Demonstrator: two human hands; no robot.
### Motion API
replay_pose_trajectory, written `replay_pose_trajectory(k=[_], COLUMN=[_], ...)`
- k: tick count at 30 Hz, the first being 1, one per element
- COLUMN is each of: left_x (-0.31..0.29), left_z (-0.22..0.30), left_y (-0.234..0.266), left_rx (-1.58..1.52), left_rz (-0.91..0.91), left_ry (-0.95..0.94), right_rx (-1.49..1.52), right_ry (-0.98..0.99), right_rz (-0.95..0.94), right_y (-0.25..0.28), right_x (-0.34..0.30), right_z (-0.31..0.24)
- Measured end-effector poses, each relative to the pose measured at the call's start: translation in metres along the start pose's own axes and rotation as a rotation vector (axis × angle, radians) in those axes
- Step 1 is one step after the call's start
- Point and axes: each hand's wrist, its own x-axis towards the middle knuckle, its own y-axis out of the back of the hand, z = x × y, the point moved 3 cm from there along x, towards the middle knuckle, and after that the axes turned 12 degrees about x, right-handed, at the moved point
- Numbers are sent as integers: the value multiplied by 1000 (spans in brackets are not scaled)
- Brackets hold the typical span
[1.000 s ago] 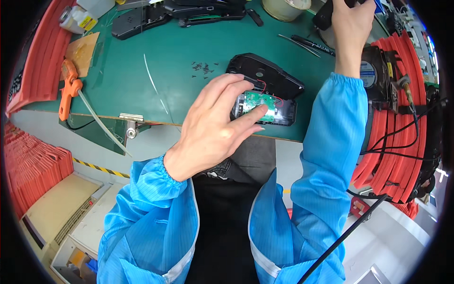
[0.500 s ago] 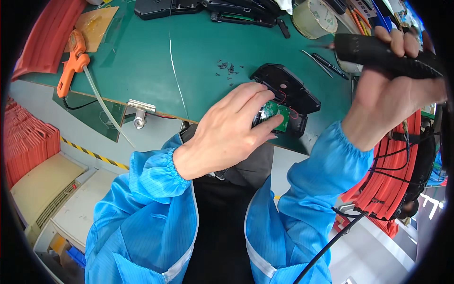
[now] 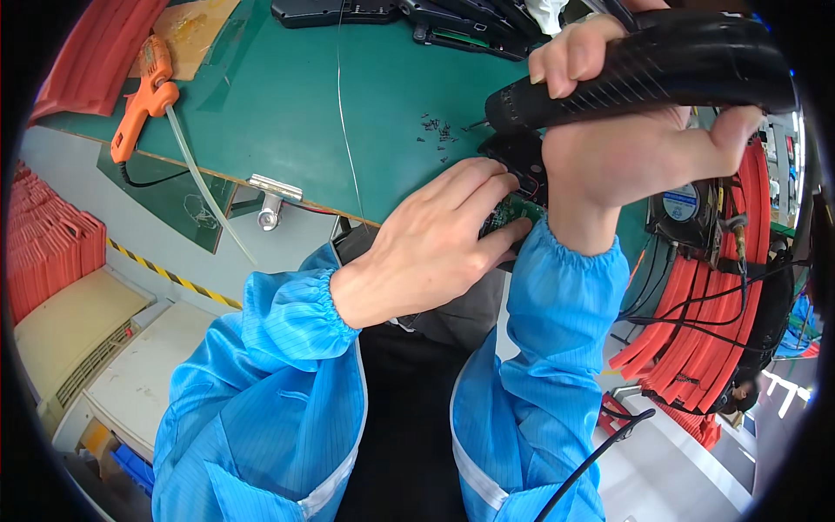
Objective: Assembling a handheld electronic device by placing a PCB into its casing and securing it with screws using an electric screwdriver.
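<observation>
Wearing a blue smock (image 3: 261, 383) with gathered cuffs, the person across from me has both arms out over a green bench mat (image 3: 278, 96). Nearest, the left hand (image 3: 426, 244) lies palm down at the mat's front edge, thumb and fingers half curled around a black casing (image 3: 516, 150) and the green circuit board (image 3: 525, 209) set in it; I can see it has hold there, though the hand covers much of that work. Just above, the right hand (image 3: 617, 157) is wrapped around a thick black power driver (image 3: 661, 65), fingers curled over its body, hiding part of the casing from me. The driver's thin bit points left, its tip near a scatter of small dark screws (image 3: 439, 130); whether it touches one I cannot tell. Further left, a thin white strand (image 3: 344, 104) runs across the mat, and beyond it lies an orange glue gun (image 3: 143, 109) with a pale stick trailing over the edge. Off to the right, red foam sheets (image 3: 696, 331) are stacked. At the far side sit more black housings (image 3: 470, 26), bunched together, and a stained brown board (image 3: 196, 35).
</observation>
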Motion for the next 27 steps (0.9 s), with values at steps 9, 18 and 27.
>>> replay_pose_trajectory(k=[9, 18, 27], left_x=[1, 3, 0], left_z=[0, -2, 0], left_y=[3, 2, 0], left_rx=[-30, -44, -44], left_rz=[-30, -58, -91], left_ry=[15, 14, 28], right_rx=[439, 478, 436], right_ry=[-64, -57, -51], right_rz=[-349, -590, -591], right_y=[34, 88, 103], right_x=[2, -42, -55], right_z=[-30, -68, -61])
